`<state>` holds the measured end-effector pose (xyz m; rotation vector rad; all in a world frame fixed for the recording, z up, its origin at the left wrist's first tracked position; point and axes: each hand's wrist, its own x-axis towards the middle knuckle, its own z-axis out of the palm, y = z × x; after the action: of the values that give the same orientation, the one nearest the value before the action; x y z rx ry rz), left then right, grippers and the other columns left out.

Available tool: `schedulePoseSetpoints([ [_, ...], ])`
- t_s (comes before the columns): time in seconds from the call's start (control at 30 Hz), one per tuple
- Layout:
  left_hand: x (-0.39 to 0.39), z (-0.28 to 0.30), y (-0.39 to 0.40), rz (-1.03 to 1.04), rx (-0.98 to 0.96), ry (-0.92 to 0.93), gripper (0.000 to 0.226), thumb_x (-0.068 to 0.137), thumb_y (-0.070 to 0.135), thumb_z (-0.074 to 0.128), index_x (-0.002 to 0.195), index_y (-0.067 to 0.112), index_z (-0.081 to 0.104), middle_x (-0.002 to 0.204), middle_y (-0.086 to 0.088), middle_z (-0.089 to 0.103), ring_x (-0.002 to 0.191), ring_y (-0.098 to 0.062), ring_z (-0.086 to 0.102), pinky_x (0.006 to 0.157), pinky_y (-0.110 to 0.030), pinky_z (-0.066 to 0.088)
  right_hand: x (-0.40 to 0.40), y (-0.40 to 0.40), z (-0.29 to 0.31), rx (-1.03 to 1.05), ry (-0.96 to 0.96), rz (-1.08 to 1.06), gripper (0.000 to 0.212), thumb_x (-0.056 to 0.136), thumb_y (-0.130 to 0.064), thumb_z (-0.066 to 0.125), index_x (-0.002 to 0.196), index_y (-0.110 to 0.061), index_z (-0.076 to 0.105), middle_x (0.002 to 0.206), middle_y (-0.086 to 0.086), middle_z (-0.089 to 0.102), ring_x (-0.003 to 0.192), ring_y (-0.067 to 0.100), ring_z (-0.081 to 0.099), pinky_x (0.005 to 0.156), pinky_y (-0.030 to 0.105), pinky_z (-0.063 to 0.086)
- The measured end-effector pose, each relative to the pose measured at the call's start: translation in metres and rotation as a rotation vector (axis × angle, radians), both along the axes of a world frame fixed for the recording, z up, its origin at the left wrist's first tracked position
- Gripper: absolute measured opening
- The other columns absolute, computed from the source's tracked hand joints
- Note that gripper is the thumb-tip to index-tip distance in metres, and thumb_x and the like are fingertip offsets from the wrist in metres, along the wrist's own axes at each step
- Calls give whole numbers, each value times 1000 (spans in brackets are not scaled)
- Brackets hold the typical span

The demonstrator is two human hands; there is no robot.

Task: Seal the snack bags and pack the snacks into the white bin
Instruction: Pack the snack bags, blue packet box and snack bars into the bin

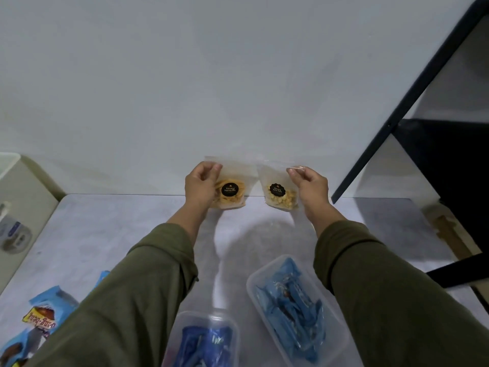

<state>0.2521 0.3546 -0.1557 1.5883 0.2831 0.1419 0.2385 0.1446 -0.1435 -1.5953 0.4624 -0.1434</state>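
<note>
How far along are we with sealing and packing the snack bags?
Early. Nothing looks packed yet. The left hand holds the chips bag and the right hand pinches the second bag's top; seals unclear. Both must still reach the white bin at far left.

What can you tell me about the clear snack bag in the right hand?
The right snack bag is a clear plastic pouch with a round black label and pale, chunky snack pieces settled at the bottom. It stands roughly upright, slightly tilted, at the far edge of the table near the wall. The right hand pinches its top corner with the fingers. Whether its top is sealed cannot be told.
</note>
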Motion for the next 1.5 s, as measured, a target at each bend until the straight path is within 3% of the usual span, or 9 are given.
schedulePoseSetpoints([
  [0.1, -6, 16, 12, 2, -35, -28, 10, 92, 22, 59, 91, 12, 61, 76, 5, 54, 63, -6, 48, 46, -5, 41, -7, 9, 19, 3, -25, -3, 9, 87, -15, 65, 79, -17, 65, 83, -2, 62, 79, 13, 56, 75, 26, 50],
  [0.17, -10, 28, 23, -13, -45, -49, 9, 93, 22, 58, 88, 18, 64, 78, 5, 56, 66, -6, 49, 49, -8, 43, -14, 18, 35, 5, -51, -5, 4, 88, -15, 64, 84, -14, 65, 79, -5, 61, 76, 9, 55, 67, 16, 50],
  [0.23, -14, 40, 38, -34, -57, -61, 14, 93, 22, 58, 83, 27, 65, 81, 6, 58, 74, -8, 52, 59, -15, 48, -22, 32, 53, 1, -82, -12, 2, 88, -14, 64, 88, -12, 65, 78, -7, 60, 74, 4, 54, 61, 9, 47],
  [0.37, -26, 72, 78, -51, -90, -83, 16, 92, 24, 59, 80, 31, 65, 88, 11, 63, 92, -9, 58, 83, -34, 48, -41, 73, 89, 3, -155, -15, 2, 88, -12, 64, 89, -12, 64, 79, -9, 61, 77, 0, 54, 70, 10, 42],
  [0.57, -54, 126, 169, -64, -88, -153, 15, 93, 24, 57, 81, 30, 64, 87, 12, 62, 92, -6, 58, 81, -33, 44, -76, 164, 136, 12, -238, -42, 7, 87, -12, 65, 93, -8, 65, 78, -8, 59, 75, 0, 53, 68, 10, 41],
  [0.77, -80, 166, 272, -31, -72, -191, 15, 94, 23, 56, 82, 29, 63, 88, 12, 62, 94, -7, 58, 95, -45, 46, -99, 268, 172, 40, -297, -3, 13, 88, -14, 64, 100, -8, 65, 81, -9, 59, 77, -2, 53, 67, 10, 40],
  [1.03, -100, 190, 378, 108, -94, -224, 8, 94, 23, 56, 91, 23, 64, 88, 13, 62, 98, -10, 58, 99, -48, 43, -104, 375, 192, 46, -296, 162, 1, 88, -17, 65, 88, -16, 64, 81, -8, 60, 80, 4, 54, 82, 28, 41],
  [1.37, -103, 171, 479, 266, -79, -180, 8, 93, 25, 56, 89, 25, 63, 86, 12, 60, 95, -11, 57, 97, -48, 45, -84, 483, 177, 81, -274, 311, 10, 89, -17, 62, 80, -19, 61, 80, -5, 58, 85, 13, 55, 80, 30, 44],
  [1.5, -93, 157, 520, 248, -56, -152, 12, 93, 27, 57, 83, 28, 63, 86, 11, 60, 96, -11, 57, 84, -37, 45, -73, 526, 164, 99, -244, 322, 11, 91, -18, 60, 81, -20, 59, 83, -6, 59, 91, 15, 55, 81, 34, 45],
])
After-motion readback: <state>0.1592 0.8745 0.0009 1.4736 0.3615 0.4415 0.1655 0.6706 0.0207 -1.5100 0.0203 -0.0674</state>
